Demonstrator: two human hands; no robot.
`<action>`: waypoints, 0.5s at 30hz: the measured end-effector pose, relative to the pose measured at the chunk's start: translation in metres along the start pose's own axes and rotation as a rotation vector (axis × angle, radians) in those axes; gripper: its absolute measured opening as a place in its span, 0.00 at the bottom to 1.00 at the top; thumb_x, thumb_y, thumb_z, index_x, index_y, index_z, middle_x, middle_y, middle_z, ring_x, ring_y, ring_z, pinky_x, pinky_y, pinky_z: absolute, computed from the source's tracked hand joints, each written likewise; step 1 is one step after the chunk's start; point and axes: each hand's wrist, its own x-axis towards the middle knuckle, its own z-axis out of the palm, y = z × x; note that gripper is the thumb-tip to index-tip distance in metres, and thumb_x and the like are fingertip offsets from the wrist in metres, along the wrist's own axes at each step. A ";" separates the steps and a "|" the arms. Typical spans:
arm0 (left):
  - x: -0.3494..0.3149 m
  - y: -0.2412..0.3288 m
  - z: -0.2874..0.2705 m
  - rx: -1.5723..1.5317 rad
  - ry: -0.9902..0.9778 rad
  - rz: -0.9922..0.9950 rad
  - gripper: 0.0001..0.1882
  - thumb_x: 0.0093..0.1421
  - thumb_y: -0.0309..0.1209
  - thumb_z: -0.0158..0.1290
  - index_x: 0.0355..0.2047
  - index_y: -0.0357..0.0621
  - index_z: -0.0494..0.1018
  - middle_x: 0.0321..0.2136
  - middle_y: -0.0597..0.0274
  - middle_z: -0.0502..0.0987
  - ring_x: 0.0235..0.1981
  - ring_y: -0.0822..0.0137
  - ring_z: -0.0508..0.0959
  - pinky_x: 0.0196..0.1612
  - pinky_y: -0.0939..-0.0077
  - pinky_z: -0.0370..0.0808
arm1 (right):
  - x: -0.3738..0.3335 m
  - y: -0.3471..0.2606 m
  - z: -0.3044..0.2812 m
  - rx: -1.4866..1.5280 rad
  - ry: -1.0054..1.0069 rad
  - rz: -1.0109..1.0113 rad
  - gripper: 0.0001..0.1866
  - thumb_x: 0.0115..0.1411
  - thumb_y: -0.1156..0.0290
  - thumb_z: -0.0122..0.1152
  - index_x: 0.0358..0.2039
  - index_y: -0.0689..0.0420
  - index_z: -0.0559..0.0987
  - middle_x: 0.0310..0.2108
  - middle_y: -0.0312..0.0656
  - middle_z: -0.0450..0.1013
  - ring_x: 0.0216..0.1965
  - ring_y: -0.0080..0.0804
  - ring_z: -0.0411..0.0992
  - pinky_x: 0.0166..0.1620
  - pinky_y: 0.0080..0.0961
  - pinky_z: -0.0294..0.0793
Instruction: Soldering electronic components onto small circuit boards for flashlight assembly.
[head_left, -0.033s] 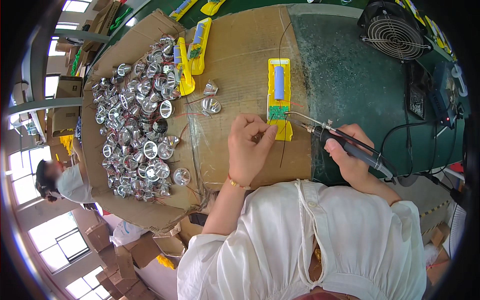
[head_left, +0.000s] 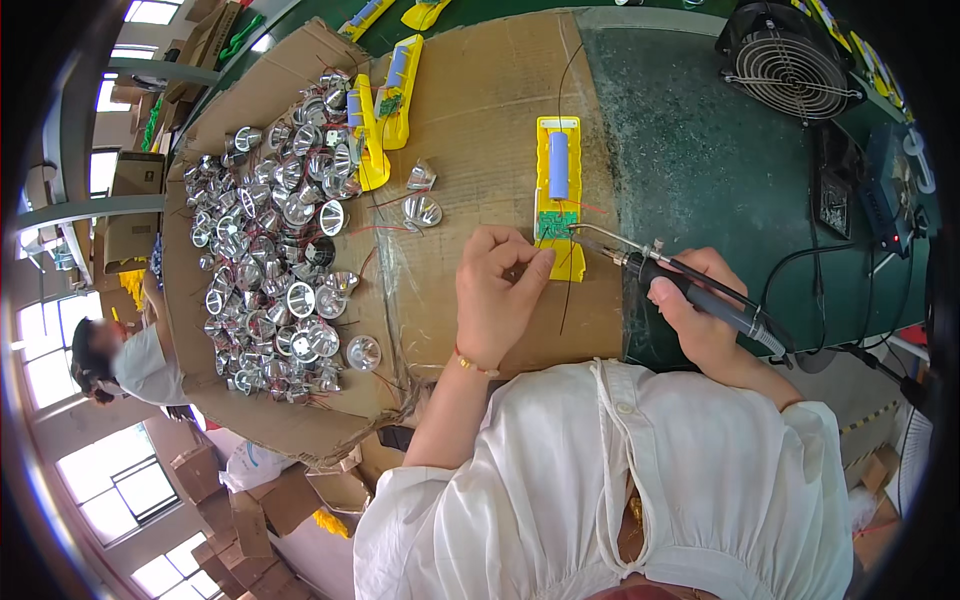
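Brown cardboard (head_left: 480, 120) covers part of the green bench (head_left: 680, 130), with no visible difference from the earlier frame. On it lies a yellow casing (head_left: 569, 265) with a green circuit board (head_left: 557, 225). The right hand (head_left: 710, 335) grips a soldering iron (head_left: 712, 303), tip at the board's right edge; the left hand (head_left: 500, 285) pinches closed just beside it, any wire between its fingertips indistinguishable.

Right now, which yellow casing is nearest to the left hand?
The casing by the tip of the iron, beside the left hand; the others lie farther off, toward the picture's upper edge.
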 end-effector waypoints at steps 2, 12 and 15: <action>0.003 0.000 -0.001 0.013 -0.007 -0.021 0.05 0.50 0.26 0.61 0.26 0.36 0.78 0.30 0.60 0.72 0.27 0.68 0.72 0.28 0.78 0.70 | 0.001 -0.002 0.000 -0.029 -0.029 0.006 0.09 0.55 0.71 0.63 0.31 0.62 0.73 0.23 0.38 0.74 0.24 0.18 0.70 0.28 0.18 0.69; 0.004 -0.003 -0.001 0.009 -0.008 0.014 0.05 0.51 0.25 0.60 0.25 0.35 0.78 0.29 0.60 0.72 0.25 0.70 0.72 0.27 0.78 0.70 | 0.009 -0.012 -0.001 -0.104 -0.108 -0.132 0.08 0.51 0.74 0.66 0.29 0.61 0.75 0.20 0.40 0.73 0.19 0.22 0.70 0.24 0.19 0.68; 0.004 -0.003 -0.001 -0.008 -0.011 0.018 0.05 0.51 0.25 0.60 0.25 0.35 0.78 0.29 0.60 0.72 0.24 0.70 0.72 0.27 0.79 0.69 | 0.015 -0.007 0.007 -0.127 -0.058 -0.421 0.08 0.47 0.77 0.66 0.26 0.62 0.75 0.19 0.41 0.72 0.17 0.28 0.70 0.22 0.21 0.68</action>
